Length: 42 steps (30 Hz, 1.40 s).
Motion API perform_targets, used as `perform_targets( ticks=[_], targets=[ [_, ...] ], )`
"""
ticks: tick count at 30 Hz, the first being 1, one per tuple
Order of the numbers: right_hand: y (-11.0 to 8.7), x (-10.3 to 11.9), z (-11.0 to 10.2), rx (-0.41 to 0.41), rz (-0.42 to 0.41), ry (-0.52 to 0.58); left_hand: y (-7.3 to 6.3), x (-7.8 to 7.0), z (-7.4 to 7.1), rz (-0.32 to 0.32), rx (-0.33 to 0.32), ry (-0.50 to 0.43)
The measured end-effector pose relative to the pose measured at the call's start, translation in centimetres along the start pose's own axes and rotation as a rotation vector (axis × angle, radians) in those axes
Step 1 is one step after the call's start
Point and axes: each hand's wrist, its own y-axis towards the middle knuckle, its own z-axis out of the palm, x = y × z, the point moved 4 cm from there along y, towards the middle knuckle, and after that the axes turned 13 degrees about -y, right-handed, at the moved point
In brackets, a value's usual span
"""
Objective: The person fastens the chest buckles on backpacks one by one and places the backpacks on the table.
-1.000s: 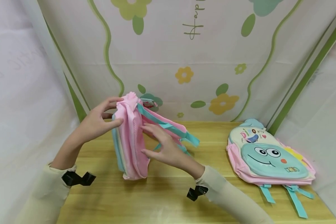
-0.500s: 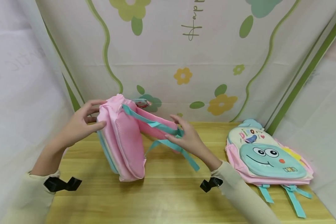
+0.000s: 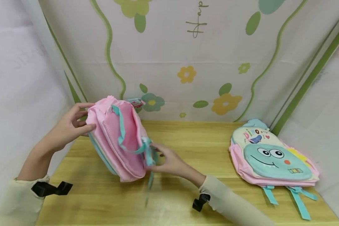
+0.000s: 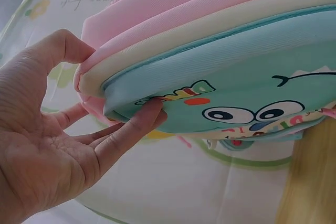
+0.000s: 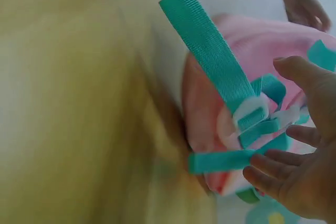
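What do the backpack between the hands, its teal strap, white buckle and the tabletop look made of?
Backpack: soft woven fabric, probably synthetic, matte; fine weave and creases show.
Teal strap: ribbed webbing, perhaps nylon or polyester, slight sheen; fine ribs show.
White buckle: likely smooth plastic; pale, rigid-looking loop.
Tabletop: wood or wood-look laminate, satin; grain lines and soft reflections show.

Left fingers point(image 4: 131, 125) in a pinch, right fingers point(image 5: 275, 168) loosely extended

Below the right hand point(image 3: 169, 160), a teal strap point(image 3: 151, 179) hung blurred, and beyond the left hand point(image 4: 65, 140), the left wrist view's edge cut off the pink backpack point(image 4: 236, 72).
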Motion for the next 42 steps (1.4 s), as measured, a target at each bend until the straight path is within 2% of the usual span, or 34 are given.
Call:
perform_targets(
  ticks=[3,8,13,17,24,28,30,35,37,39,42],
  targets=[
    [0.2,0.8,2.0,0.043,-0.040,-0.095,-0.2,0.2,0.0,-0.011,-0.005,0.001],
    [0.8,2.0,3.9,0.025,-0.066,-0.224,-0.6,0.7,-0.1,-0.017,-0.012,-0.011],
    [1.1,2.6,4.9,0.023,-0.043,-0.333,-1.3,1.6,-0.5,0.011,-0.019,-0.123],
    [1.1,3.0,4.9,0.039,-0.021,-0.378,-1.9,2.2,-0.8,0.014,-0.021,-0.180],
    [0.8,2.9,4.8,0.064,0.003,-0.405,-2.2,2.8,-1.1,-0.024,-0.017,-0.149],
    [0.5,2.7,4.7,0.076,0.003,-0.423,-2.4,3.6,-1.2,-0.056,0.016,-0.131],
    [0.3,2.6,4.5,0.083,-0.003,-0.434,-2.5,4.1,-1.2,-0.067,0.040,-0.164],
    [-0.1,2.1,3.9,0.111,-0.012,-0.448,-2.9,5.4,-1.4,-0.064,0.088,-0.333],
    [-0.2,1.9,3.6,0.118,-0.018,-0.456,-3.0,5.8,-1.5,-0.065,0.103,-0.365],
    [-0.3,1.7,3.3,0.122,-0.027,-0.465,-3.0,6.0,-1.5,-0.075,0.119,-0.360],
    [-0.4,1.4,3.0,0.129,-0.037,-0.473,-3.0,6.4,-1.5,-0.112,0.140,-0.297]
  ],
)
